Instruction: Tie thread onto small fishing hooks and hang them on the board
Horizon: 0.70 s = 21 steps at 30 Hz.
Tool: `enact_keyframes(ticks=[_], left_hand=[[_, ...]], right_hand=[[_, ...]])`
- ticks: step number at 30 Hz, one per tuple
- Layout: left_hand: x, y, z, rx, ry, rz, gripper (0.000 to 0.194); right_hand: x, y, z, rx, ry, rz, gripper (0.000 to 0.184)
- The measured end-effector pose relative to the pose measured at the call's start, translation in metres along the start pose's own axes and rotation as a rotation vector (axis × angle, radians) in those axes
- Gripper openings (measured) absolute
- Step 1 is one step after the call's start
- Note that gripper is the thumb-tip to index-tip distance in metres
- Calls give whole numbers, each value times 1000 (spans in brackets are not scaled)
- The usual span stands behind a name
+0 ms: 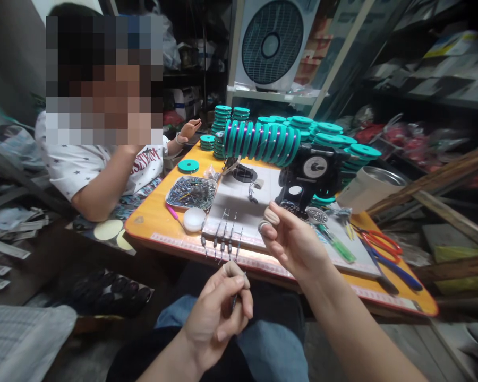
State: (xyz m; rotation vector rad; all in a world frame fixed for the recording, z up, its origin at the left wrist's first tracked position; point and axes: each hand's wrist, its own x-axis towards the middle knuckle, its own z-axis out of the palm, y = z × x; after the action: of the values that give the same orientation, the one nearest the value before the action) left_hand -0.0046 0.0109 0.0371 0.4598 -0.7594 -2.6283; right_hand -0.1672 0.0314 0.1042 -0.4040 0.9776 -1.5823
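Note:
My left hand is low in front of the table edge, its finger and thumb closed on a thin dark strand that partly shows below the fingers. Higher and to the right, my right hand is raised over the board with thumb and fingertips curled together. Whatever lies in that pinch is too small to make out. Pale finger covers are on both hands. Several thin lines with small dark weights lie side by side across the front edge of the pale board, just beyond my left hand.
A black machine carries a row of teal spools; more stacks stand behind. Left are a tray of small parts and a white round container. Right lie a green-handled screwdriver and pliers. Another person sits at left.

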Motion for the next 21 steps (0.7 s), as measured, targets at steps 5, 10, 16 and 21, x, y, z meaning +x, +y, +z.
enact_keyframes(ticks=[5,10,16,21], left_hand=[[-1,-2,-1,-48,26,-24,15],[-2,-7,-5,9,84,-70,21],[-7,-3,-6,-1,113,-78,16],[-8,-1,-4,-15,85,-56,13]], right_hand=[[1,0,0,-5,20,12,37],[0,-2,-6,-21,-30,9,33],[-1,-4,-10,-35,-48,2,33],[0,-4,-8,-34,-28,-2,34]])
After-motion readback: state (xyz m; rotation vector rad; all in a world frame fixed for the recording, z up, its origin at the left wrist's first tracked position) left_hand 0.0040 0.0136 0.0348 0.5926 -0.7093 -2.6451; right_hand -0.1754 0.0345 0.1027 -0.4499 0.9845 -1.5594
